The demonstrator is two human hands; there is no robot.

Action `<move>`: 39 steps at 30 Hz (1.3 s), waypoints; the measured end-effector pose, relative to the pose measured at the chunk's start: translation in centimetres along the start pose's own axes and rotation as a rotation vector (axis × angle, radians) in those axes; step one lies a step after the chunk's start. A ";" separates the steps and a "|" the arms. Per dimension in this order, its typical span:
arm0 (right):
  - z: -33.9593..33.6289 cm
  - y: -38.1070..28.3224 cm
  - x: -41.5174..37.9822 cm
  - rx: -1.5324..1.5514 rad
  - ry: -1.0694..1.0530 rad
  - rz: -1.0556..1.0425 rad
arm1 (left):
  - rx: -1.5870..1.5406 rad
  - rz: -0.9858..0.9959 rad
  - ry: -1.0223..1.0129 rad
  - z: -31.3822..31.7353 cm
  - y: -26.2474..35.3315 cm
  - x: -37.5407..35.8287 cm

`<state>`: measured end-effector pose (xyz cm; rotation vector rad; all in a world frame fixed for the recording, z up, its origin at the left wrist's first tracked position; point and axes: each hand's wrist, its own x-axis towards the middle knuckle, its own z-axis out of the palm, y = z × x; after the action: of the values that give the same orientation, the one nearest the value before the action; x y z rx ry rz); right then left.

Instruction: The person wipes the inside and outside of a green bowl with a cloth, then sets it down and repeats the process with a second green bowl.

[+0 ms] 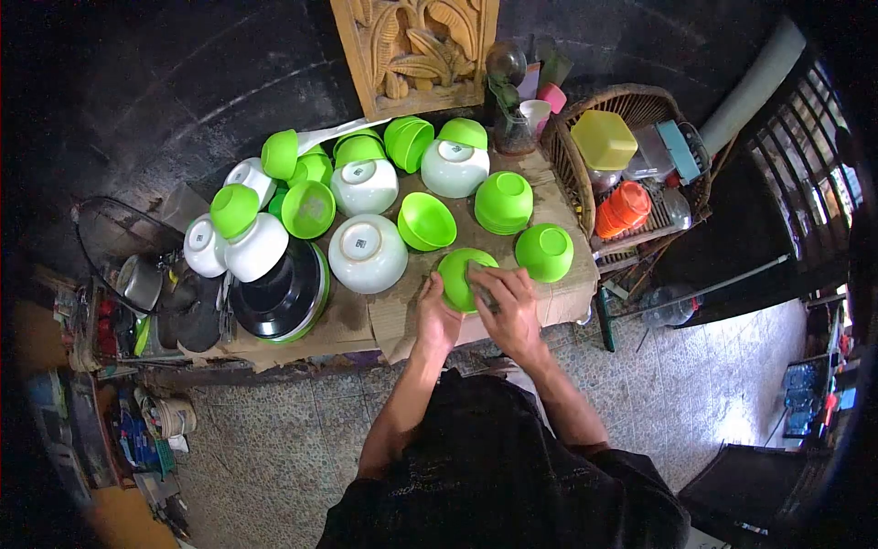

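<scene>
My left hand grips a lime-green bowl by its near left side, just over the front edge of the cardboard-covered table. Pressed against that bowl is a small greyish cloth, bunched under the fingers of my right hand. My fingers hide part of the cloth and of the bowl's right side. To the right sits an upturned green bowl, and behind it a stack of green bowls. Beyond my left hand are an open green bowl and a large upturned white bowl.
More white and green bowls crowd the table's left and back, beside a black basin. A wicker basket with plastic containers stands at the right. A carved wooden panel leans at the back. Cardboard covers the tabletop.
</scene>
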<state>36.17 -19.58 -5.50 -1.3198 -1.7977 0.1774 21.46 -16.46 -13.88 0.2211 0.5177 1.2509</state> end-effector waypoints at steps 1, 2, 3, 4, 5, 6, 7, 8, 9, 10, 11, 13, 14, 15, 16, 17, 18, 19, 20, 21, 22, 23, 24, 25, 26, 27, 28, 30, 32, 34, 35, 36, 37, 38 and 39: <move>0.1 -0.2 -0.4 0.004 -0.010 -0.010 | -0.015 -0.020 0.003 -0.4 0.1 0.2; 0.2 -0.4 -0.7 0.007 -0.020 -0.019 | -0.030 -0.042 0.005 -0.8 0.1 0.3; 0.1 -0.2 -1.1 0.013 -0.042 -0.017 | -0.032 -0.042 0.007 -0.4 0.3 0.1; -0.1 -0.1 -1.5 0.013 -0.043 -0.017 | -0.026 -0.045 0.000 0.1 0.5 -0.1; -0.4 -0.2 -1.6 0.011 -0.038 -0.022 | -0.020 -0.049 -0.007 0.6 0.8 -0.3; -0.7 -0.1 -1.7 0.007 -0.033 -0.029 | -0.021 -0.049 -0.009 0.9 0.9 -0.4; -0.9 0.2 -1.7 0.005 -0.032 -0.031 | -0.008 -0.035 -0.018 1.2 0.9 -0.5; -1.1 0.6 -1.8 0.005 -0.004 0.005 | 0.005 -0.022 -0.025 1.4 0.9 -0.5; -1.2 1.0 -1.9 0.005 0.025 0.041 | 0.004 -0.022 -0.027 1.4 0.8 -0.5; -1.3 1.3 -1.8 0.004 0.025 0.042 | 0.003 -0.018 -0.025 1.3 0.7 -0.5; -1.4 1.7 -1.4 0.000 0.090 0.086 | 0.002 -0.014 -0.024 1.3 0.7 -0.5; -1.5 2.3 -0.6 -0.001 0.185 0.168 | 0.017 -0.029 -0.051 1.6 0.6 -0.8; -1.4 2.5 -0.2 -0.001 0.188 0.169 | 0.030 -0.042 -0.076 1.8 0.6 -1.1; -1.3 2.7 0.1 0.035 0.177 0.214 | 0.032 -0.041 -0.077 2.0 0.4 -1.3; -1.3 2.7 0.5 0.071 0.166 0.260 | 0.085 -0.016 -0.083 2.3 -0.1 -1.4; -1.4 2.5 0.9 0.073 0.167 0.261 | 0.138 0.009 -0.089 2.5 -0.3 -1.6; -1.7 1.8 1.4 0.057 0.148 0.277 | 0.140 0.009 -0.089 2.5 -0.2 -1.6; -1.9 1.3 1.8 0.041 0.128 0.293 | 0.238 0.068 -0.131 2.4 -0.1 -1.7; -2.0 1.0 2.1 0.043 0.128 0.293 | 0.336 0.127 -0.172 2.3 0.0 -1.7; -2.1 0.8 2.2 0.017 0.106 0.209 | 0.336 0.128 -0.169 2.2 0.1 -1.7; -2.1 0.5 2.2 -0.008 0.084 0.125 | 0.563 0.182 -0.128 2.1 0.1 -1.7; -2.1 0.2 2.3 -0.006 0.083 0.124 | 0.789 0.236 -0.085 2.0 0.1 -1.6; -2.0 -0.1 2.4 -0.035 0.076 0.067 | 0.790 0.236 -0.085 2.6 0.2 -1.8; -2.0 -0.5 2.3 -0.066 0.068 0.010 | 0.793 0.281 -0.072 3.4 0.1 -2.1; -1.9 -1.1 2.2 -0.067 0.068 0.011 | 0.795 0.325 -0.059 3.9 -0.1 -2.2; -1.8 -1.7 2.1 -0.079 0.046 -0.010 | 0.795 0.325 -0.060 3.7 -0.4 -2.0; -1.6 -2.2 2.0 -0.092 0.025 -0.032 | 0.707 0.337 -0.045 3.4 -0.8 -1.6; -0.7 -2.3 1.3 -0.100 0.018 -0.090 | 0.618 0.348 -0.031 4.4 -0.7 -1.8; -0.5 -3.0 0.8 -0.083 -0.007 -0.139 | 0.156 0.086 0.175 8.0 0.7 -3.1; -0.5 -3.1 0.2 -0.097 -0.040 -0.162 | 0.163 0.065 0.053 5.3 0.6 -2.1; -0.2 -2.9 -0.1 -0.087 -0.030 -0.197 | 0.088 0.014 0.058 4.9 0.6 -1.7; -0.1 -2.9 -0.4 -0.075 -0.020 -0.232 | 0.013 -0.037 0.063 4.2 0.7 -1.3; -0.2 -2.9 -0.7 -0.062 -0.040 -0.233 | -0.071 -0.019 -0.092 3.2 0.9 -0.6; -0.3 -2.8 -1.1 -0.064 -0.039 -0.233 | -0.072 -0.020 -0.094 2.3 0.7 -0.4; -0.3 -2.3 -1.7 -0.055 -0.044 -0.240 | -0.088 -0.034 0.001 3.2 1.3 -0.8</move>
<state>34.83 -22.14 -4.96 -1.1331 -1.9936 0.0260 21.79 -16.45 -10.34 0.1371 0.4638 1.2381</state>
